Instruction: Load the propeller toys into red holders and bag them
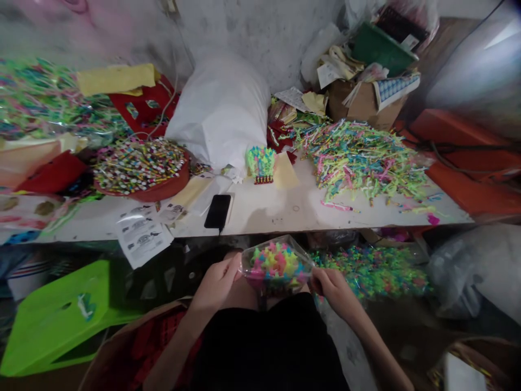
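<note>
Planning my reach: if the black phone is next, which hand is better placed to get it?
Probably your left hand: it's nearer the phone; the right hand is farther right. Both hold the clear bag.

Beyond the left fingers (235, 267) we see a black smartphone (217, 212) lying on the white tabletop (280, 218). Farther left of them, printed paper sheets (143, 239) overhang its edge, and we spot a lime-green plastic stool (57, 326) lower down. Well past the fingers of both sides we find a bulging white sack (222, 111). Far beyond the right fingers (317, 279), we make out a cardboard box (353, 104) below a dark green plastic bin (379, 50).
</note>
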Demonstrator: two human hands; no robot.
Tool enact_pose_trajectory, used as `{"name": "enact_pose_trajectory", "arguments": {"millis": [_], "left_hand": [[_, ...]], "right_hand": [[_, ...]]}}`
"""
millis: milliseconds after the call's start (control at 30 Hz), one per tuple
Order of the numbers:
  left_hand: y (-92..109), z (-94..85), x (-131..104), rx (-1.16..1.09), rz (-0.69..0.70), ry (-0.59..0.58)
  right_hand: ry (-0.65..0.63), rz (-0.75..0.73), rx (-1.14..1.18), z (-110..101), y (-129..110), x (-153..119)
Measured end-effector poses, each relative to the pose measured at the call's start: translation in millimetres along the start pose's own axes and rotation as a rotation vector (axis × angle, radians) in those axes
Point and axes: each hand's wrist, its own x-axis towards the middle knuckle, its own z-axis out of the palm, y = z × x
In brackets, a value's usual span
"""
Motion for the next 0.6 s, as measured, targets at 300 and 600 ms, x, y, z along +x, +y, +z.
{"name": "enact_pose_trajectory", "arguments": {"millis": [300,600], "left_hand": [[43.3,6.0,15.2,-0.143,0.208,-0.056],[99.7,64.2,28.0,-0.176,0.334,-0.292]], "right_hand": [[0.105,0.066,-0.023,-29.4,7.0,-11.7],[0.524,-0.056,-0.413,-63.7,28.8,-56.7]]}}
